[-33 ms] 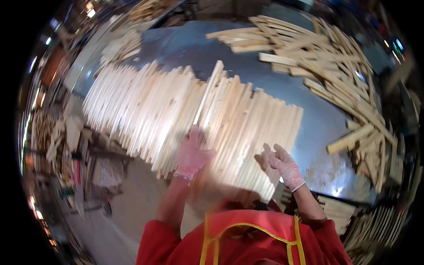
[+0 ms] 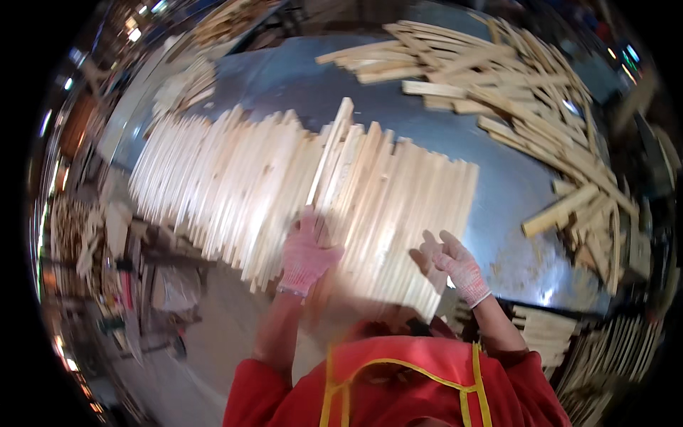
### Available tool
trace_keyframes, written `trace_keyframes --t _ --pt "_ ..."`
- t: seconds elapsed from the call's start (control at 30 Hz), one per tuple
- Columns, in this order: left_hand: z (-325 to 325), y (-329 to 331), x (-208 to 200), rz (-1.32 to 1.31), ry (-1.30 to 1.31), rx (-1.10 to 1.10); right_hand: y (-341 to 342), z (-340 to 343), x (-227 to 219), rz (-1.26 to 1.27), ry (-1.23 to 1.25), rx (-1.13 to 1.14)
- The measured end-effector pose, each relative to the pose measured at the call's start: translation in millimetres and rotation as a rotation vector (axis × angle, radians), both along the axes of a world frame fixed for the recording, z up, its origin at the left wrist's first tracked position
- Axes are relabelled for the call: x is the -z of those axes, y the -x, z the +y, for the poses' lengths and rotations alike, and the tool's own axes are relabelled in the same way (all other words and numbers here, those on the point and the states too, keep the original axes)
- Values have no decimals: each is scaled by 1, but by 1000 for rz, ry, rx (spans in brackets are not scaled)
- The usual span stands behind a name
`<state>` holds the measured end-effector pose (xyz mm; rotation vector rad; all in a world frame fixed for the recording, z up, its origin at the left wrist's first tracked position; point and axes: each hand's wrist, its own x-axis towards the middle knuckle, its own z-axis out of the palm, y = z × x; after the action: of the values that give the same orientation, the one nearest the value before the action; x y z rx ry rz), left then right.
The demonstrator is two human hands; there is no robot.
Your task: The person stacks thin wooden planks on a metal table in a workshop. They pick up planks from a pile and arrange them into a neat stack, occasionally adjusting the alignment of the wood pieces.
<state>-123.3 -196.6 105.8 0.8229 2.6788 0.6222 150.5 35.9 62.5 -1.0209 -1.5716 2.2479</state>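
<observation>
Many pale wooden strips [image 2: 267, 171] lie side by side in a long row on a blue-grey metal table. One strip [image 2: 329, 153] stands out beyond its neighbours at the far end. My left hand [image 2: 309, 256], in a pinkish-white knit glove, lies over the near part of that strip, fingers stretched forward and thumb out to the right. The strip's near end is hidden under it. Over the near right end of the row is my right hand [image 2: 459, 269], gloved alike, its fingers apart and nothing in them. Its shadow falls on the strips.
A jumbled heap of wooden pieces [image 2: 526, 107] covers the table's far right side. Smaller offcuts [image 2: 192, 85] lie at the far left. Sawdust [image 2: 523, 267] is scattered near the right front edge. Stacked strips [image 2: 612, 356] stand below the table at right.
The whole view has shifted slightly, so the table and wood sit a little farther left. The right hand's fingers look a bit more spread. The left hand stays on the strip.
</observation>
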Motion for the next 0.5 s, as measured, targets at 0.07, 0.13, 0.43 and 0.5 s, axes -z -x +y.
trace_keyframes --t 0.07,0.13,0.43,0.5 --pt "5 -36 -3 23 45 105 -42 1 1 -14 -22 31" --pt "17 -57 -6 -80 107 169 -77 4 6 -141 -60 -41" --pt "18 -86 43 150 362 313 -116 -26 -13 -432 -569 -228" --pt "11 -83 39 39 367 302 -94 -30 -21 -446 -706 -293"
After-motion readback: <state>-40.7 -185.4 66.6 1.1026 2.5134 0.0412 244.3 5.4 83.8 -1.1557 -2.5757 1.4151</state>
